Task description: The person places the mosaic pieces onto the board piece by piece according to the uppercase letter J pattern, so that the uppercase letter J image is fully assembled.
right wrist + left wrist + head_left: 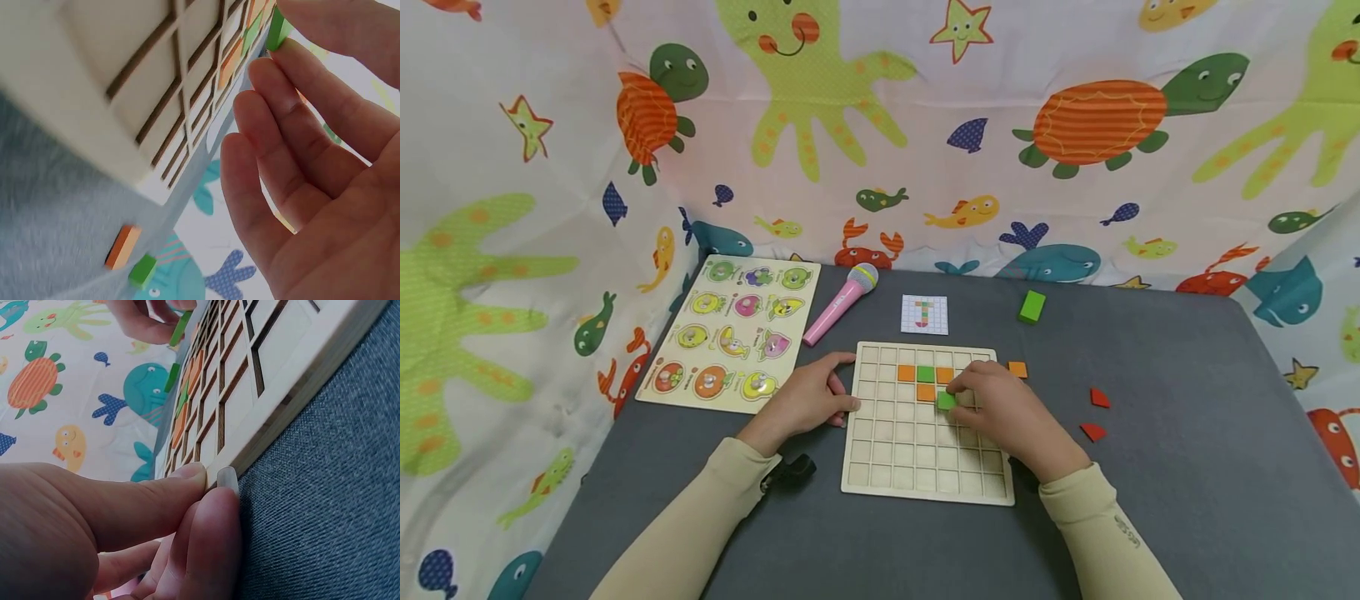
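A pale wooden grid board [895, 477] lies on the grey table. My left hand [805, 398] grips its left edge, with the thumb [150, 500] on the rim and a fingertip at the side. Over the board, my right hand [1011, 421] pinches a green square tile [946, 402] between thumb and forefinger; the other fingers extend loosely in the right wrist view. The held tile tilts just above the grid. Beside it lie an orange tile [906, 373], a green tile [925, 374] and two more orange tiles, set in cells of the upper rows.
Behind the board lies a small pattern card [924, 304]. A pink toy microphone [835, 313] and a fruit puzzle board [688, 397] are at left. To the right are an orange tile [1017, 369], a green block [1032, 307] and two red quarter-round pieces [1099, 397]. A printed curtain [880, 75] hangs behind.
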`<state>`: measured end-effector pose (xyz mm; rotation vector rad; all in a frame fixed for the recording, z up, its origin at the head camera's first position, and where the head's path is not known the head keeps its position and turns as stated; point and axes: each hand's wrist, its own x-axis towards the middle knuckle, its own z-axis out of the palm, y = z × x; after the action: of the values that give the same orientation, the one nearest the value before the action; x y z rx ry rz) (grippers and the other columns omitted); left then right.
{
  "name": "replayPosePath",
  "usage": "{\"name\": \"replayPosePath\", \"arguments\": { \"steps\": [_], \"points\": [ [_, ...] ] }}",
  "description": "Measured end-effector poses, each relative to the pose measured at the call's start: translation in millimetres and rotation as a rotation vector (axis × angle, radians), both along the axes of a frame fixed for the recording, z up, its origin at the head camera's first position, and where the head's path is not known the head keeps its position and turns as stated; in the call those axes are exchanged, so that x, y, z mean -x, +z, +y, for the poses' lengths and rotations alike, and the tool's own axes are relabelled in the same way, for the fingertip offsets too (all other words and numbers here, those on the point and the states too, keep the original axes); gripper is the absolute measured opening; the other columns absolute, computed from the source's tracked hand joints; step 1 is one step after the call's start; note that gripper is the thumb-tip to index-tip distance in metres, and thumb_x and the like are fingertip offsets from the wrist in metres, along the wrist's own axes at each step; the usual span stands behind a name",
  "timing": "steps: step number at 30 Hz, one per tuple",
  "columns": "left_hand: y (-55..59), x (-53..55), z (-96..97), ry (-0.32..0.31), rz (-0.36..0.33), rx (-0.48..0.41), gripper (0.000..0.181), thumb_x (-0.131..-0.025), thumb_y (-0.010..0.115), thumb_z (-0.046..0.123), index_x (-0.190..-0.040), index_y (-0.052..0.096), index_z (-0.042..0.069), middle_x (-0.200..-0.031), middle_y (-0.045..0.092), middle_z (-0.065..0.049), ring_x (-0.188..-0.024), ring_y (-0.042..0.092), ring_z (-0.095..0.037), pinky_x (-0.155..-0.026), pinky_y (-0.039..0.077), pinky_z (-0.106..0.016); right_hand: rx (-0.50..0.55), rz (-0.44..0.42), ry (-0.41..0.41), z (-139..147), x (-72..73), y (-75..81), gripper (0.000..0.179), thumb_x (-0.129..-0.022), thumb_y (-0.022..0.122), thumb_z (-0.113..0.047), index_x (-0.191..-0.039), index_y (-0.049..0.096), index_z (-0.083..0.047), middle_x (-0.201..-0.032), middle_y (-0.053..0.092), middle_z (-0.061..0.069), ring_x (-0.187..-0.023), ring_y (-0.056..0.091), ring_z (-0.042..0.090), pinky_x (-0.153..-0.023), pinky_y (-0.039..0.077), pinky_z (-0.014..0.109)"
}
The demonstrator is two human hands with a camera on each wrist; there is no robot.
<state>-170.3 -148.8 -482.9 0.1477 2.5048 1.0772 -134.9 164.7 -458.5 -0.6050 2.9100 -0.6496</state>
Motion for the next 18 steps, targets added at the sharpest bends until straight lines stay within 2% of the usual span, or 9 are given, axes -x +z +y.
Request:
{"name": "replayPosePath", "arguments": {
  "steps": [5,11,18],
  "points": [
    [1.5,-0.2,2.7,-0.005,-0.005,0.001,0.077,-0.093,0.088,0.027,-0.160,0.050,0.022,-0.088,0.070,-0.001,-0.064,0.073,-0.015,-0.065,0.051,-0.032,-0.026,0.027,0.025,-10.0,-5.3,-3.3,0.022,-0.090,0.088,-0.019,-0.109,0.081,-0.011,-0.109,0.072,0.002,-0.107,0.064,0.021,-0.094,0.059,0.043],
    [1.3,0.5,2.9,-0.001,0.001,0.023,0.078,-0.093,0.088,0.028,-0.160,0.049,0.024,-0.089,0.070,0.000,-0.064,0.073,-0.015,-0.065,0.050,-0.033,-0.035,0.074,0.050,-19.4,-7.1,-7.3,0.020,-0.090,0.088,-0.019,-0.107,0.082,-0.012,-0.106,0.071,-0.001,-0.107,0.063,0.020,-0.092,0.059,0.041],
    [2.2,0.3,1.6,0.006,-0.012,0.025,0.078,-0.093,0.088,0.028,-0.160,0.049,0.023,-0.090,0.070,-0.001,-0.065,0.073,-0.015,-0.065,0.050,-0.032,-0.025,0.081,0.063,-24.3,-6.5,-9.8,0.020,-0.089,0.088,-0.019,-0.107,0.082,-0.013,-0.108,0.073,0.000,-0.109,0.064,0.021,-0.094,0.059,0.041]
  ]
}}
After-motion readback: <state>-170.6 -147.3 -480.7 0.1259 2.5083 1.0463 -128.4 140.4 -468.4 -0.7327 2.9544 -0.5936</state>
